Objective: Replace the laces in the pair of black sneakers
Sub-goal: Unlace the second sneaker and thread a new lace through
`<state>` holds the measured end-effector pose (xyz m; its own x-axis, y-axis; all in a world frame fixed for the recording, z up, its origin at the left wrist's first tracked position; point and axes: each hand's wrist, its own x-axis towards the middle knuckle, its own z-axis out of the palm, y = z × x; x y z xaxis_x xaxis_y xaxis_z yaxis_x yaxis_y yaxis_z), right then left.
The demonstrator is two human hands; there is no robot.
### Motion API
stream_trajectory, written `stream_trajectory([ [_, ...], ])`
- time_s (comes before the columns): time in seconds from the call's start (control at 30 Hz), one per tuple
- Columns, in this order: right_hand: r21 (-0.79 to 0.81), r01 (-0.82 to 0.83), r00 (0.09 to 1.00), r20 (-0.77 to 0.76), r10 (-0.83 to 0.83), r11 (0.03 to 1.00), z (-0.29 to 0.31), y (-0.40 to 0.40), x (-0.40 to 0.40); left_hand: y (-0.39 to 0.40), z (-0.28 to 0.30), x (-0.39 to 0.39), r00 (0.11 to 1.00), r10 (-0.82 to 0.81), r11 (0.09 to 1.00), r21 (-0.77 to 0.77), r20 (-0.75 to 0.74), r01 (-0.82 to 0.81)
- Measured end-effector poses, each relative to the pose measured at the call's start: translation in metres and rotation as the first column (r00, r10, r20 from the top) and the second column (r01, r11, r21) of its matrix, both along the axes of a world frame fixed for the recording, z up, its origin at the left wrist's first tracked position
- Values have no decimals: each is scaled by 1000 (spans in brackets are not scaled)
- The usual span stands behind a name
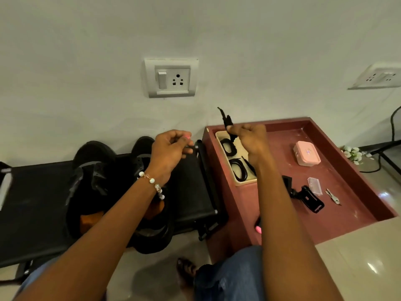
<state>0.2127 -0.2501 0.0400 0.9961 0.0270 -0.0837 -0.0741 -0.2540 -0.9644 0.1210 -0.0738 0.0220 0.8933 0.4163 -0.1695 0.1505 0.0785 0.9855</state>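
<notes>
Two black sneakers stand side by side on a black folding stool, toes toward the wall, partly hidden by my left forearm. My left hand hovers above the right sneaker with fingers curled, pinching what looks like a thin black lace end. My right hand is raised over a beige box and grips a black lace that sticks up from the fist. The beige box holds coiled black laces.
The beige box sits in a maroon tray-like table with a pink case, a clear plastic box, keys and a black strap clip. A wall with sockets is close behind. A cable runs at right.
</notes>
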Motion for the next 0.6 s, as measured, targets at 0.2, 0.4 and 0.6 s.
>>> stream_trajectory([
  [0.2,-36,-302,953,-9,302,953,10,60,-54,39,19,-39,996,92,993,-76,11,-91],
  [0.4,-127,-439,898,-31,439,890,17,108,-89,69,30,-61,992,122,987,-110,16,-120],
  [0.6,88,-439,864,-231,447,894,15,129,-88,99,22,-67,977,210,961,-175,-29,-212],
])
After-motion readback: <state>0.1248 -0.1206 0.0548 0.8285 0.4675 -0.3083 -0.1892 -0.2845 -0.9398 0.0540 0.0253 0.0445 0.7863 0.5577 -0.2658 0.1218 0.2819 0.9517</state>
